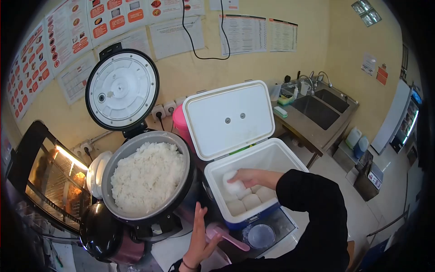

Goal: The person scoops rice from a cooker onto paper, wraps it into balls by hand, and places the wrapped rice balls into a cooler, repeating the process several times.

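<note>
My right hand (247,177) reaches into the white cooler box (210,174), its fingers closed round a white rounded rice packet (231,182). Below it, several similar white packets (250,201) lie side by side on the box floor. The cooler's lid (229,120) stands raised behind. My left hand (198,245) is in the air in front of the large rice cooker, fingers apart and holding nothing. Beside it lies a pink rice scoop (233,240), partly hidden by the fingers. White cooked rice (147,179) fills the open rice cooker (105,186).
A lit glass warming cabinet (61,181) stands left, with a smaller dark cooker (102,231) before it. The big cooker's lid (122,90) is tipped up. A round clear plastic tub (261,236) sits in front of the cooler. Far right is a steel sink (317,111).
</note>
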Demonstrator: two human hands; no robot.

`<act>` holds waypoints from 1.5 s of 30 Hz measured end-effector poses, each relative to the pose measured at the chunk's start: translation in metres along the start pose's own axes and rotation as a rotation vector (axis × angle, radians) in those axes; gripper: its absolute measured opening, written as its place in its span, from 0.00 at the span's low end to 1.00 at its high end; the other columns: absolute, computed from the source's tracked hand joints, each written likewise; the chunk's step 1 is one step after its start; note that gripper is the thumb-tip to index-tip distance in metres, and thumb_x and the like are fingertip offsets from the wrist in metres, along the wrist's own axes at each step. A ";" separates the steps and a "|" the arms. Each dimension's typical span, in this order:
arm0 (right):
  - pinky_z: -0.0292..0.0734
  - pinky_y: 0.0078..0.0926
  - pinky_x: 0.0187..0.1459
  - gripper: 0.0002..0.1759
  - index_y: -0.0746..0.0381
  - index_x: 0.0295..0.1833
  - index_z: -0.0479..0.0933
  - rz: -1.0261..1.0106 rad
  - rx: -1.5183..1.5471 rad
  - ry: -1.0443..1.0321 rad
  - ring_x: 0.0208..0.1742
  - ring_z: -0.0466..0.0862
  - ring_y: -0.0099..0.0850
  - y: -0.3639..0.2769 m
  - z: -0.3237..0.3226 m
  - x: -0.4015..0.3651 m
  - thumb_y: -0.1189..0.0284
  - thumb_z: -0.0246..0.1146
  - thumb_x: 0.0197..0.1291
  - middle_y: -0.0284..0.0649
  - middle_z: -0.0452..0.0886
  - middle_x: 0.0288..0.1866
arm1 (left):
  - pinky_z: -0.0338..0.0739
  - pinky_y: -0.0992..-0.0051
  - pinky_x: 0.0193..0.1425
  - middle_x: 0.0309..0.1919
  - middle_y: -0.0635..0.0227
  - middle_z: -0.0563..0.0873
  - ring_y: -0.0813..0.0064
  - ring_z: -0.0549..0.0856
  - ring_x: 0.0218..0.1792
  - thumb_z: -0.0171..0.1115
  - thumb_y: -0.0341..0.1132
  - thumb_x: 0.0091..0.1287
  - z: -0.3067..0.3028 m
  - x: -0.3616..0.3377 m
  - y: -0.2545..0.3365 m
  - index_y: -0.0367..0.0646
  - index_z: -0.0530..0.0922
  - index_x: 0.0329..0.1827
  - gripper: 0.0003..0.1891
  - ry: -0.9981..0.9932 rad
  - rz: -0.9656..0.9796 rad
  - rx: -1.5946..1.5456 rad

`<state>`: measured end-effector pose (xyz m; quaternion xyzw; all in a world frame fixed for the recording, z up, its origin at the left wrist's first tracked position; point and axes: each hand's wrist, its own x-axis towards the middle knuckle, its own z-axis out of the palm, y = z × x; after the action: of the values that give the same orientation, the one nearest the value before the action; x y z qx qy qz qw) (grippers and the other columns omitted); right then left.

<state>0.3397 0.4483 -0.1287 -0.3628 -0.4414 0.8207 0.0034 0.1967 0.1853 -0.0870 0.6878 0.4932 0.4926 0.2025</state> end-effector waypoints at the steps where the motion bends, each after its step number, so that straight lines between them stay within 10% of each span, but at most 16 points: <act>1: 0.73 0.40 0.50 0.23 0.67 0.54 0.65 0.057 -0.006 -0.004 0.51 0.75 0.37 0.009 -0.015 0.024 0.75 0.61 0.53 0.45 0.73 0.50 | 0.54 0.59 0.64 0.66 0.42 0.45 0.47 0.62 0.62 0.57 0.35 0.58 -0.002 -0.009 -0.005 0.35 0.41 0.68 0.41 -0.009 -0.030 0.005; 6: 0.72 0.43 0.50 0.26 0.69 0.55 0.65 0.063 -0.024 -0.050 0.49 0.76 0.40 0.066 -0.041 0.092 0.73 0.64 0.50 0.46 0.73 0.49 | 0.60 0.63 0.62 0.61 0.49 0.64 0.57 0.73 0.55 0.59 0.31 0.55 0.004 -0.061 -0.029 0.37 0.49 0.67 0.37 0.065 -0.290 0.011; 9: 0.76 0.39 0.45 0.29 0.73 0.51 0.67 0.227 -0.725 0.443 0.42 0.79 0.39 0.022 0.002 0.040 0.69 0.68 0.46 0.49 0.74 0.46 | 0.64 0.65 0.59 0.59 0.51 0.68 0.58 0.72 0.56 0.54 0.32 0.60 0.007 -0.075 -0.026 0.38 0.52 0.67 0.32 0.134 -0.457 -0.198; 18: 0.79 0.31 0.32 0.24 0.75 0.35 0.75 0.091 -0.666 0.352 0.30 0.81 0.35 0.044 -0.022 0.058 0.62 0.69 0.43 0.45 0.79 0.29 | 0.65 0.64 0.58 0.51 0.55 0.76 0.63 0.78 0.50 0.61 0.30 0.54 0.024 -0.132 -0.067 0.38 0.63 0.60 0.29 0.055 -0.688 -0.043; 21: 0.78 0.30 0.34 0.17 0.71 0.35 0.76 -0.052 -1.733 0.212 0.30 0.81 0.33 -0.011 0.018 0.020 0.66 0.65 0.48 0.44 0.79 0.31 | 0.68 0.61 0.55 0.43 0.57 0.80 0.60 0.78 0.47 0.62 0.32 0.54 0.027 -0.142 -0.079 0.40 0.74 0.49 0.19 0.013 -0.505 0.190; 24: 0.75 0.32 0.33 0.13 0.66 0.39 0.72 -0.373 -0.969 -0.191 0.32 0.80 0.39 -0.021 0.108 -0.093 0.67 0.57 0.53 0.48 0.78 0.28 | 0.68 0.63 0.52 0.41 0.59 0.81 0.59 0.79 0.43 0.63 0.32 0.52 0.008 -0.157 -0.081 0.40 0.76 0.45 0.16 0.102 -0.440 0.316; 26: 0.74 0.30 0.29 0.12 0.64 0.44 0.68 -0.280 -1.182 -0.464 0.29 0.80 0.39 0.029 0.150 -0.108 0.71 0.52 0.55 0.46 0.77 0.26 | 0.68 0.64 0.52 0.41 0.58 0.80 0.57 0.77 0.43 0.63 0.31 0.51 -0.009 -0.173 -0.082 0.40 0.76 0.44 0.16 0.234 -0.494 0.375; 31: 0.73 0.42 0.28 0.31 0.54 0.66 0.52 -0.356 -1.940 0.576 0.34 0.78 0.48 0.248 0.136 0.000 0.72 0.48 0.54 0.62 0.70 0.44 | 0.59 0.58 0.58 0.51 0.51 0.70 0.52 0.67 0.55 0.60 0.35 0.53 -0.032 -0.256 -0.111 0.38 0.68 0.53 0.24 0.513 -0.770 0.854; 37: 0.72 0.42 0.43 0.41 0.55 0.69 0.38 -0.217 -1.300 0.295 0.41 0.74 0.52 0.203 0.154 -0.046 0.78 0.50 0.51 0.57 0.64 0.47 | 0.43 0.41 0.61 0.59 0.60 0.67 0.57 0.62 0.61 0.50 0.45 0.61 -0.036 -0.297 -0.130 0.40 0.61 0.61 0.27 0.338 -0.884 0.850; 39: 0.70 0.34 0.47 0.44 0.60 0.68 0.34 -0.739 -1.085 0.113 0.49 0.73 0.48 0.173 0.149 -0.073 0.80 0.52 0.49 0.55 0.62 0.54 | 0.41 0.39 0.61 0.59 0.61 0.67 0.59 0.62 0.62 0.49 0.45 0.61 -0.037 -0.295 -0.132 0.40 0.61 0.61 0.27 0.307 -0.847 0.833; 40: 0.69 0.31 0.49 0.42 0.63 0.66 0.35 -0.477 -0.907 0.111 0.54 0.71 0.40 0.127 0.175 -0.110 0.77 0.54 0.50 0.53 0.62 0.55 | 0.40 0.39 0.60 0.59 0.61 0.67 0.60 0.63 0.62 0.48 0.46 0.62 -0.036 -0.298 -0.135 0.40 0.61 0.61 0.27 0.286 -0.830 0.823; 45: 0.71 0.46 0.37 0.23 0.65 0.59 0.58 -0.997 -1.340 0.684 0.40 0.75 0.55 -0.031 0.219 -0.078 0.72 0.51 0.57 0.59 0.74 0.42 | 0.36 0.37 0.61 0.61 0.58 0.65 0.62 0.60 0.64 0.44 0.50 0.63 -0.033 -0.302 -0.138 0.43 0.61 0.62 0.28 0.279 -0.759 0.793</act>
<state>0.2561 0.2835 0.0164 -0.2796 -0.9080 0.1419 0.2778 0.0933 -0.0270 -0.3226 0.4142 0.8752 0.2487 0.0244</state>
